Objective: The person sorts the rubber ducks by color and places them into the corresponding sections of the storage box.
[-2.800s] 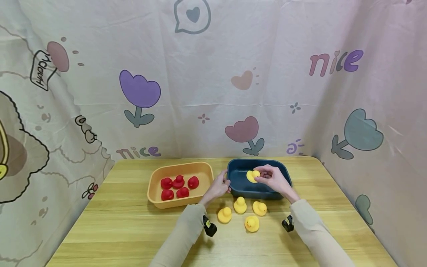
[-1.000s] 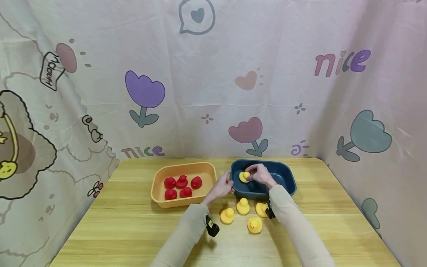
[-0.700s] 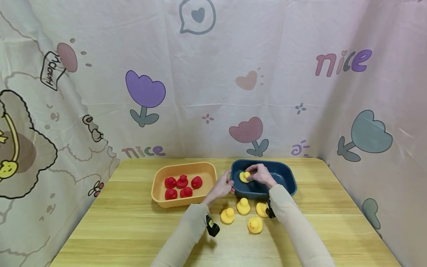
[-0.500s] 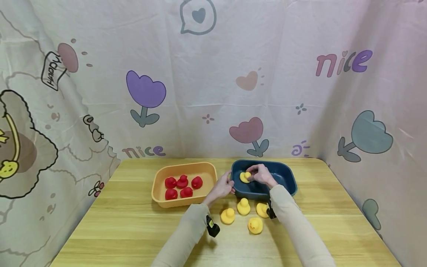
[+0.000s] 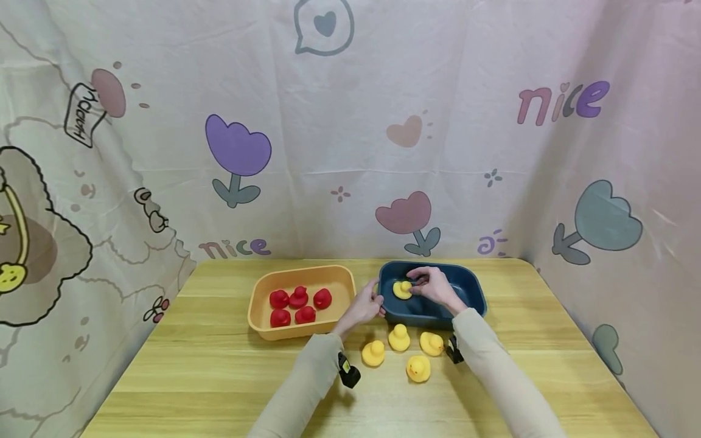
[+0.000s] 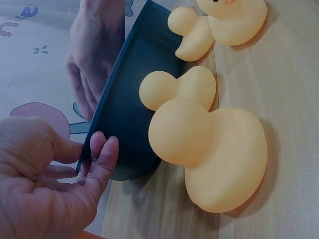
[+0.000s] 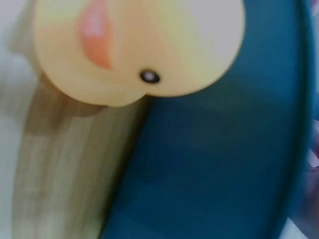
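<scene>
My left hand (image 5: 362,305) pinches the left end of a dark blue bin (image 5: 418,317); in the left wrist view thumb and fingers (image 6: 102,164) meet across its rim. Inside the bin, toward its left, sits a yellow rubber duck (image 5: 401,290). Just right of that duck is my right hand (image 5: 435,286), thumb and fingers spread apart, thumb close beside the duck; contact is unclear. In front of the bin stand several more yellow ducks (image 5: 399,338), one of which looms large in the right wrist view as a duck head (image 7: 144,45). That view barely catches a hand.
Left of the blue bin stands an orange-yellow bin (image 5: 339,283) holding several red rubber ducks (image 5: 298,297). Both rest on a wooden table (image 5: 181,365), with a patterned cloth (image 5: 328,152) hanging behind and at the sides.
My right hand carried the yellow duck left and down into the blue bin, then parted its fingers and drew slightly right. The left hand has stayed at the bin's rim.
</scene>
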Demonstrator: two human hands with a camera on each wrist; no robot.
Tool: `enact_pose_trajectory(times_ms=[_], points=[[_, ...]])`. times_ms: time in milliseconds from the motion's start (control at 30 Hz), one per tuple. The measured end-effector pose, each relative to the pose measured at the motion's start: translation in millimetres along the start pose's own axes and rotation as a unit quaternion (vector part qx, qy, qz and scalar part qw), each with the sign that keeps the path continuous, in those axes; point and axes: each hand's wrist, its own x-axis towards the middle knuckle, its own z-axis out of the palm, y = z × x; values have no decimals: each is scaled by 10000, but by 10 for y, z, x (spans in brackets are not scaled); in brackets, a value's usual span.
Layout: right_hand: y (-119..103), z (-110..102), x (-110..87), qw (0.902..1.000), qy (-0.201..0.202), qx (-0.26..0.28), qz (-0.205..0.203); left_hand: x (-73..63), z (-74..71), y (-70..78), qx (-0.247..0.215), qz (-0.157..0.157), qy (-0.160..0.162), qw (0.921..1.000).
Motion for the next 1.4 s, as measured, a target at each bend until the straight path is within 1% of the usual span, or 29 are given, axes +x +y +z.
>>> enact_pose_trajectory(times_ms=[100,200,333,400,467,600,700,833,933,1033,1200,1300,1400], points=[[-75,-40,-181,9986,168,58,-502,0,8,3,0,-28,-3,10000],[-129,-62,-428,9947,427,208,-916,-2,21,14,-41,-82,-16,10000],[-114,-82,-790,9848,747,516,-1478,-8,36,21,-79,-129,-41,9999],[-84,-95,-954,9795,848,698,-1688,-15,41,22,-72,-133,-38,9999],[-44,-109,-1096,9759,850,846,-1823,-23,44,21,-45,-141,-18,9999],[74,-123,-1295,9739,655,1119,-1862,-36,45,28,-29,-165,6,9999],[192,-112,-1359,9732,515,1203,-1893,-37,43,22,-45,-161,1,9999],[298,-85,-1383,9755,353,1060,-1898,-29,36,2,-93,-154,1,9998],[324,-75,-1384,9767,277,978,-1890,-25,30,-6,-128,-140,-2,9998],[331,-81,-1372,9788,177,977,-1790,-23,24,-9,-122,-142,10,9998],[349,-103,-1349,9816,-155,1025,-1607,-17,19,-13,-124,-164,22,9998],[366,-106,-1340,9807,-341,1013,-1638,-10,16,-24,-117,-166,2,9998],[375,-101,-1330,9789,-440,1023,-1716,-8,14,-19,-87,-191,5,9998]])
